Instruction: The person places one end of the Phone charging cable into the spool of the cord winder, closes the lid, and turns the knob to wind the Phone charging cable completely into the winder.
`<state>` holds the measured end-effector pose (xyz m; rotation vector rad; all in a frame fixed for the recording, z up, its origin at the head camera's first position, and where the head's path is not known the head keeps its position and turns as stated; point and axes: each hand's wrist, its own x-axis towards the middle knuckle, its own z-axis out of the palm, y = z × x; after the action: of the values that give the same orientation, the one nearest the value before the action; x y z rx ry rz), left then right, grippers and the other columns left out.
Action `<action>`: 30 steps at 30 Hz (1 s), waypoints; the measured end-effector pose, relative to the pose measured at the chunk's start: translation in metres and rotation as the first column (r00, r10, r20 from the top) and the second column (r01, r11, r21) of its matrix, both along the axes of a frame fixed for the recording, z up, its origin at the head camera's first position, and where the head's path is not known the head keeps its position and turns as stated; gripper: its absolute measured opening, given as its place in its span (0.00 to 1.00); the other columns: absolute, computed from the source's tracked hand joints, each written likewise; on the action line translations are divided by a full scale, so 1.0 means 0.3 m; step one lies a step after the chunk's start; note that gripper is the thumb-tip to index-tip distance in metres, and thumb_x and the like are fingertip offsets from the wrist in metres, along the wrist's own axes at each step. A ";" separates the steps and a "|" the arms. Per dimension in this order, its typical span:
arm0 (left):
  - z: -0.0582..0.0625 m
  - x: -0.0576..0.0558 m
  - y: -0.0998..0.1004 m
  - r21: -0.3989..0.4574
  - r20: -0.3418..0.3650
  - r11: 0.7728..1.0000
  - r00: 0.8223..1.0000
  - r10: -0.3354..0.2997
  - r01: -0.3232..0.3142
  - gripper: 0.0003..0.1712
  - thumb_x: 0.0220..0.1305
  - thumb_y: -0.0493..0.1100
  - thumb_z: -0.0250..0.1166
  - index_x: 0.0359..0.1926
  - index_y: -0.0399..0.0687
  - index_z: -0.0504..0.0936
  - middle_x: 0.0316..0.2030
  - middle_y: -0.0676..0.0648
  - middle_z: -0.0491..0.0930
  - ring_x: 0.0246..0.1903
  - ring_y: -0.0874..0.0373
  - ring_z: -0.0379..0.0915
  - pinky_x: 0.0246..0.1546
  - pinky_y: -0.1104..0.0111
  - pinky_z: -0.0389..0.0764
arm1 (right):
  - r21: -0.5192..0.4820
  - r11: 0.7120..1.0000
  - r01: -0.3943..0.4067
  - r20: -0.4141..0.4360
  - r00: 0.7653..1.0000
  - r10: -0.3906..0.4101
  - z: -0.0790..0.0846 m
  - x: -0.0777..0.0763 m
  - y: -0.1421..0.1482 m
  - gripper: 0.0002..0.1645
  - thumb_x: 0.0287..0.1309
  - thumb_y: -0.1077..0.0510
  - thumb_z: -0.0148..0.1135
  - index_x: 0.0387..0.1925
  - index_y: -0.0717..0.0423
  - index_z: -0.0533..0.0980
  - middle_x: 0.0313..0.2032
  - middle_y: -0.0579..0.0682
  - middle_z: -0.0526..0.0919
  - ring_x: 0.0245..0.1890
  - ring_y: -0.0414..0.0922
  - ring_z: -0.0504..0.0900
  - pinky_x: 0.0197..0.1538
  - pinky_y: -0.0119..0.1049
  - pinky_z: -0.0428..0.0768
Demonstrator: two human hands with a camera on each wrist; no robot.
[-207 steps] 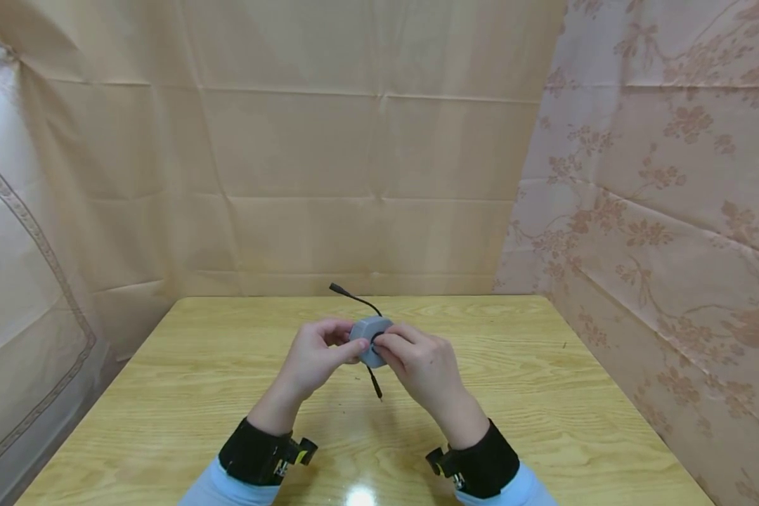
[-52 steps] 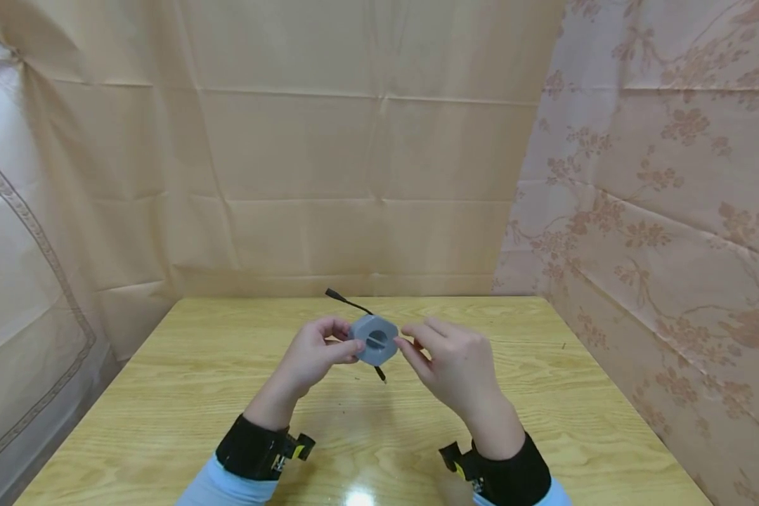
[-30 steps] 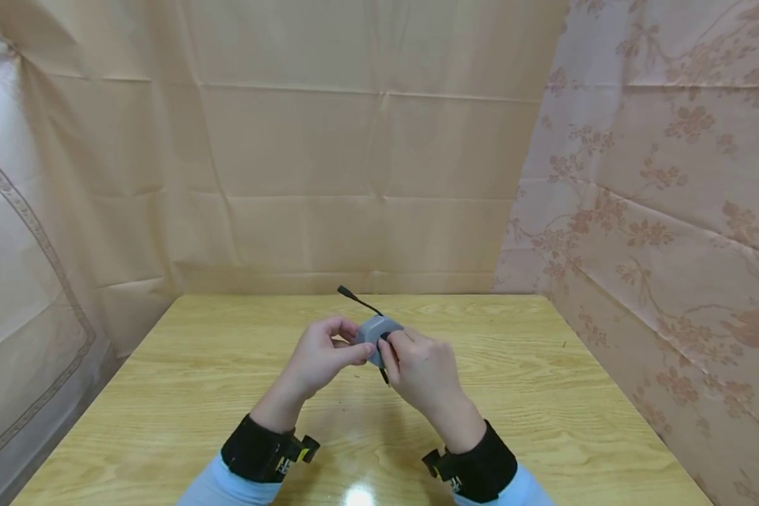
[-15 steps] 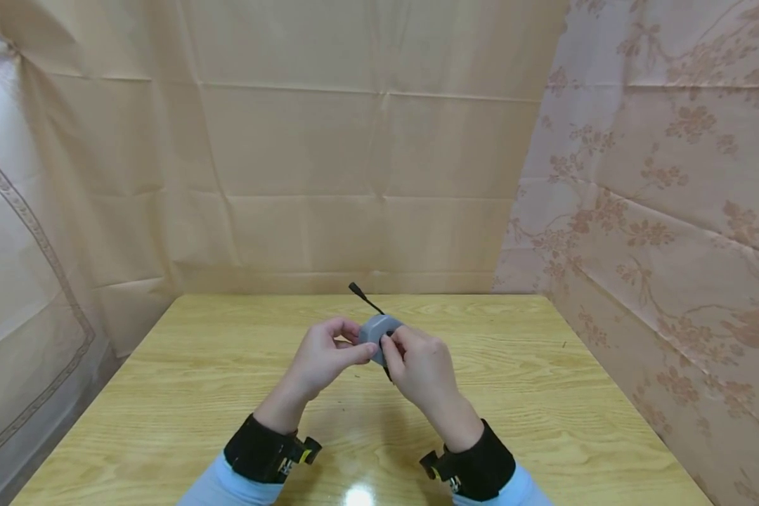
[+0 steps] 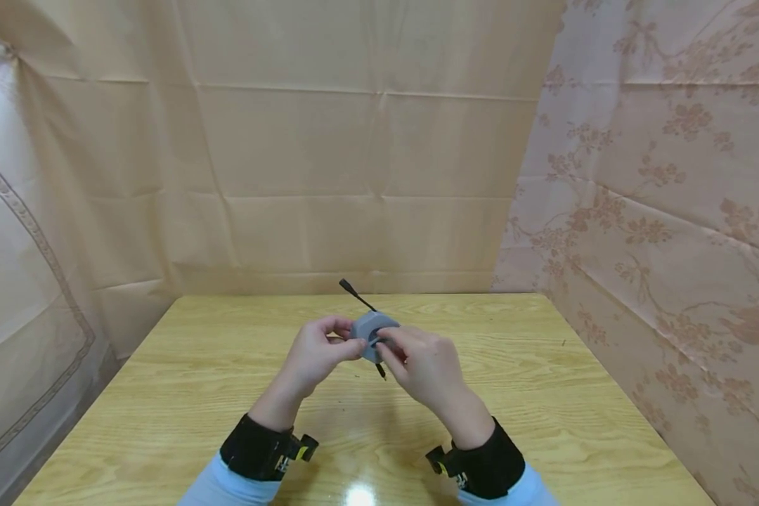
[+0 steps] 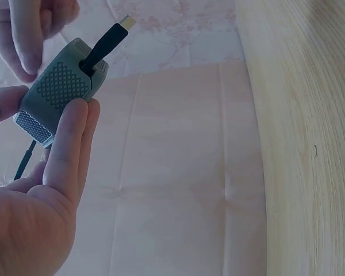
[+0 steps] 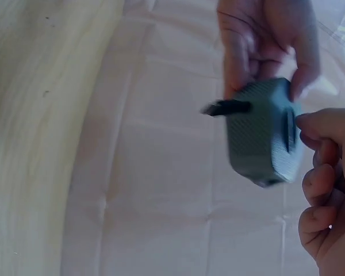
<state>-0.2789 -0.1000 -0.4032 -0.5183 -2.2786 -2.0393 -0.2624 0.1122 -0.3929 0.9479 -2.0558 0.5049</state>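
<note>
A grey, roughly hexagonal cable winder [image 5: 364,329] with textured sides is held up over the table. My left hand [image 5: 316,357] grips its left edge between thumb and fingers. With thumb and forefinger, my right hand [image 5: 425,367] pinches at the bar in the winder's round recess, which these fingers partly cover. A black cable end [image 5: 349,287] sticks out at the top, and a short black plug [image 5: 381,370] pokes out below. In the left wrist view, a black connector [image 6: 107,44] with a metal tip comes out of a side slot. The right wrist view is blurred around the winder [image 7: 254,141].
The wooden table [image 5: 196,393] lies beneath both hands. Behind it hangs a beige cloth [image 5: 291,154], with a flowered cloth [image 5: 658,211] along the right and a white curtain [image 5: 25,295] at the left.
The lower cable end sticks out less than in the earliest frame. My right fingers were off the recess 1.7 s ago and are back at it. The winder has shifted slightly left over the last half second.
</note>
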 end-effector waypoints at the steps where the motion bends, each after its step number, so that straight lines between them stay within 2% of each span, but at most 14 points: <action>1: 0.001 0.001 -0.001 -0.001 -0.005 1.000 1.000 0.003 -0.003 0.16 0.61 0.36 0.72 0.48 0.33 0.82 0.38 0.40 0.77 0.33 0.50 0.84 0.42 0.58 0.85 | 0.000 1.000 -0.007 -0.012 1.000 0.007 0.007 0.003 0.006 0.11 0.56 0.59 0.77 0.39 0.58 0.85 0.24 0.43 0.81 0.19 0.34 0.73 0.22 0.24 0.72; 7: 0.002 0.001 -0.007 0.015 -0.029 1.000 0.999 -0.015 0.015 0.15 0.62 0.35 0.72 0.47 0.32 0.82 0.39 0.38 0.75 0.36 0.48 0.85 0.42 0.58 0.86 | 0.000 1.000 -0.017 -0.095 0.995 0.017 0.051 0.019 0.043 0.13 0.51 0.61 0.79 0.40 0.57 0.86 0.25 0.44 0.80 0.18 0.36 0.76 0.21 0.25 0.72; 16: 0.005 -0.002 -0.014 0.029 -0.050 0.998 0.998 -0.050 0.051 0.14 0.65 0.37 0.71 0.46 0.31 0.82 0.40 0.37 0.77 0.38 0.47 0.85 0.41 0.58 0.86 | 0.034 0.999 -0.015 -0.162 0.987 0.020 0.094 0.038 0.066 0.13 0.48 0.60 0.81 0.38 0.55 0.87 0.26 0.45 0.79 0.18 0.38 0.73 0.20 0.28 0.71; 19: 0.006 -0.002 -0.014 0.017 -0.051 0.999 0.998 -0.048 0.049 0.14 0.66 0.37 0.71 0.47 0.30 0.82 0.40 0.37 0.77 0.37 0.47 0.85 0.40 0.59 0.86 | 0.044 0.999 -0.017 -0.174 0.984 0.024 0.087 0.029 0.062 0.14 0.46 0.60 0.82 0.37 0.56 0.87 0.26 0.45 0.80 0.19 0.38 0.74 0.21 0.28 0.74; 23: 0.010 0.006 -0.011 0.015 -0.053 0.998 0.997 -0.052 0.053 0.15 0.66 0.38 0.71 0.47 0.30 0.82 0.41 0.37 0.78 0.37 0.48 0.85 0.41 0.60 0.86 | 0.086 0.996 0.004 -0.141 0.990 0.009 0.063 0.013 0.049 0.13 0.48 0.58 0.82 0.36 0.56 0.87 0.27 0.45 0.81 0.21 0.39 0.76 0.25 0.30 0.78; 27: 0.015 0.013 -0.005 0.007 -0.063 0.997 0.995 -0.079 0.080 0.14 0.66 0.37 0.71 0.46 0.30 0.82 0.42 0.36 0.78 0.37 0.47 0.86 0.41 0.60 0.86 | 0.126 0.992 0.030 -0.112 0.994 -0.016 0.032 -0.001 0.036 0.12 0.51 0.55 0.81 0.37 0.54 0.88 0.27 0.45 0.82 0.21 0.38 0.78 0.25 0.29 0.79; 30: 0.017 0.017 -0.002 0.001 -0.082 0.995 0.992 -0.098 0.098 0.13 0.66 0.36 0.70 0.46 0.30 0.82 0.43 0.36 0.78 0.38 0.46 0.86 0.42 0.59 0.86 | 0.110 0.993 0.043 -0.113 0.993 -0.031 0.014 -0.009 0.028 0.12 0.52 0.53 0.81 0.36 0.54 0.88 0.26 0.45 0.82 0.19 0.38 0.79 0.24 0.29 0.79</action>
<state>-0.2738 -0.1006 -0.3981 -0.7131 -2.2433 -2.0257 -0.2651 0.1207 -0.3889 0.9797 -2.0141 0.3118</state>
